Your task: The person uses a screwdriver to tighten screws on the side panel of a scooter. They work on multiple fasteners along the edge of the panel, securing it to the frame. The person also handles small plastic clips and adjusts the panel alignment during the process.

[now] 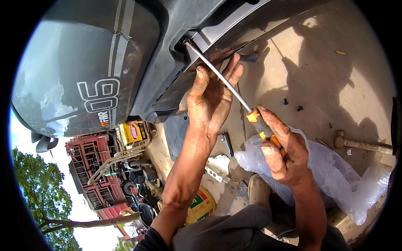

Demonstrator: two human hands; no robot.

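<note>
My right hand (289,154) grips the orange and black handle of a screwdriver (222,77). Its long metal shaft runs up and to the left, with the tip in a dark recess (184,40) of the grey vehicle trim (165,67). A screw head there is too dark to make out. Just under the trim's edge, my left hand (211,98) is palm up with thumb and fingers apart, beside the shaft. Its fingertips reach toward the lower panel (226,52); whether they press on it I cannot tell.
Bubble wrap (322,167) lies on the ground at right, near a wooden-handled hammer (360,144). Two small black fasteners (300,108) rest on the concrete. A yellow bucket (202,206) stands by my knee. Farther left are a red metal-framed vehicle (94,171) and a tree (42,192).
</note>
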